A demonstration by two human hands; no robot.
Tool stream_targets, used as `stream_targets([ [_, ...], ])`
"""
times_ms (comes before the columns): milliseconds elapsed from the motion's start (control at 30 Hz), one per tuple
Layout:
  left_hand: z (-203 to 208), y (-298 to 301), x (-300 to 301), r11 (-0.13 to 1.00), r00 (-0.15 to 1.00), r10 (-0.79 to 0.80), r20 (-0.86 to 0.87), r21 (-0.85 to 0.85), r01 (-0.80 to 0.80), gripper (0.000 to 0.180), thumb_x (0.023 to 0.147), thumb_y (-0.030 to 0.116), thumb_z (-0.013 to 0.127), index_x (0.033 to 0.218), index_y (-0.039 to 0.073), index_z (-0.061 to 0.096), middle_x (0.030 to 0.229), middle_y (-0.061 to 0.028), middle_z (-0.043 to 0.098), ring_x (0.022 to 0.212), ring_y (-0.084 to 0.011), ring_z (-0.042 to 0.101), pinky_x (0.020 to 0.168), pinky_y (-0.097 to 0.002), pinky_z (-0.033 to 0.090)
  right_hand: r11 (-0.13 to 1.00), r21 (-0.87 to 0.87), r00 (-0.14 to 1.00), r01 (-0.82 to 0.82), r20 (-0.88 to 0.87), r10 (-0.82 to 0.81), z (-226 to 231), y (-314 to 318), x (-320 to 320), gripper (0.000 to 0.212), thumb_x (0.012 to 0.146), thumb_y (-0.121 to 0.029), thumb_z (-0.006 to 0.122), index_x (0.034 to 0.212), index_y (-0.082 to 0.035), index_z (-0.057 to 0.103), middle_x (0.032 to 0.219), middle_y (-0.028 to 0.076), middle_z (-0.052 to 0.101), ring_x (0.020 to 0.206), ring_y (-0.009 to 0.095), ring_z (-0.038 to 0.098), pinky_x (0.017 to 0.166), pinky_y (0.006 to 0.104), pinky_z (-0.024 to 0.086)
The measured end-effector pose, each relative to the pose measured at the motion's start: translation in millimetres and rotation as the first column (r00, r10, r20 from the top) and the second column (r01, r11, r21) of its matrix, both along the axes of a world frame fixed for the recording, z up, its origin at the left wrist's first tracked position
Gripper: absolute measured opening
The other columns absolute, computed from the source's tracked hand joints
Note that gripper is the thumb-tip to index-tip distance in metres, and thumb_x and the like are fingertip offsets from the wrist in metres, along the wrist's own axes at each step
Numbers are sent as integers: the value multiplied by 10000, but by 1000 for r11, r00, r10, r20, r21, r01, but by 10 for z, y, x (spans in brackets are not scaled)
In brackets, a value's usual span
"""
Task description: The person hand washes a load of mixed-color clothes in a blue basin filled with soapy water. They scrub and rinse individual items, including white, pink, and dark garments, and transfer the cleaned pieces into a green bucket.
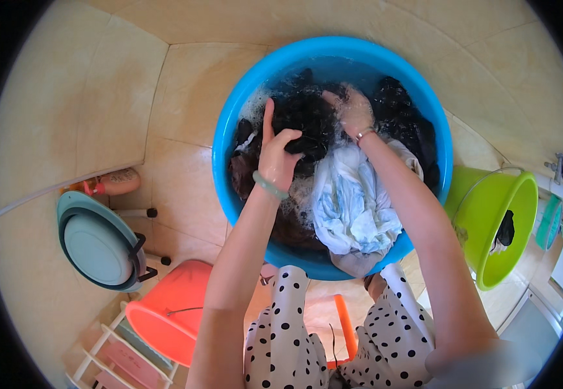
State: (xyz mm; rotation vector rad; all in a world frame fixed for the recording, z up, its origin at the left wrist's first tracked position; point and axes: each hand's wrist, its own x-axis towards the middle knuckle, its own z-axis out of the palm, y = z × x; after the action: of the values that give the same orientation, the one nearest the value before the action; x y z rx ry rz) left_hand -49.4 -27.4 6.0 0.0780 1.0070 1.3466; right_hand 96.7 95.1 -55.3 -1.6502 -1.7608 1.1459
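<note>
A large blue tub (pixel 222 162) holds sudsy water and soaking clothes. My left hand (pixel 277 155), a pale green bangle at its wrist, grips a black cloth (pixel 304 123) at the tub's middle. Its forefinger sticks up along the cloth and the thumb presses on it; the other fingers are hidden. My right hand (pixel 354 113), wearing a thin bracelet, dips into the water beside the same cloth. One digit points left, while water and splashes cover the rest. Nearer me, a bunched white and pale blue cloth (pixel 352 201) rests in the tub, below my right forearm.
On the right, a lime green bucket (pixel 472 227) lies tilted with dark cloth inside. A teal basin (pixel 96 249), an orange-red bucket (pixel 171 311) and a white rack (pixel 109 363) stand at the left. My knees, in dotted trousers (pixel 288 330), flank an orange stool edge (pixel 345 321).
</note>
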Motion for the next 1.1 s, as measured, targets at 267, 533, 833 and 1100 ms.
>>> stream_targets([
  [267, 302, 138, -21, 994, 875, -84, 476, 105, 38, 580, 951, 522, 482, 1253, 32, 556, 1183, -117, 623, 1069, -246, 592, 955, -395, 468, 675, 527, 790, -516, -13, 614, 1572, -1102, -118, 267, 699, -333, 752, 785, -103, 649, 824, 48, 529, 788, 236, 562, 670, 357, 465],
  [533, 94, 171, 122, 971, 766, -51, 641, 212, -112, 448, 977, 373, 470, 1246, 25, 558, 1189, -129, 624, 1074, -245, 604, 970, -388, 475, 587, 648, 826, -485, 118, 552, 1608, -1315, -306, 237, 622, -357, 775, 692, -192, 620, 898, -15, 539, 781, 186, 526, 529, 284, 446],
  [833, 67, 100, 186, 985, 917, 136, 374, 51, -166, 428, 972, 367, 470, 1251, 55, 560, 1199, -106, 624, 1071, -233, 612, 949, -381, 489, 625, 762, 912, -169, -120, 393, 1308, -1015, -456, 206, 675, -109, 760, 636, -94, 559, 683, 36, 526, 583, 210, 558, 481, 314, 458],
  [1100, -12, 113, 341, 942, 959, 275, 70, -218, -254, 411, 957, 366, 485, 1229, 70, 572, 1201, -82, 630, 1047, -226, 632, 915, -376, 512, 951, 302, 967, -70, -214, 139, 674, -213, -261, 209, 826, -193, 619, 812, 12, 656, 710, 201, 617, 644, 343, 625, 589, 342, 478],
])
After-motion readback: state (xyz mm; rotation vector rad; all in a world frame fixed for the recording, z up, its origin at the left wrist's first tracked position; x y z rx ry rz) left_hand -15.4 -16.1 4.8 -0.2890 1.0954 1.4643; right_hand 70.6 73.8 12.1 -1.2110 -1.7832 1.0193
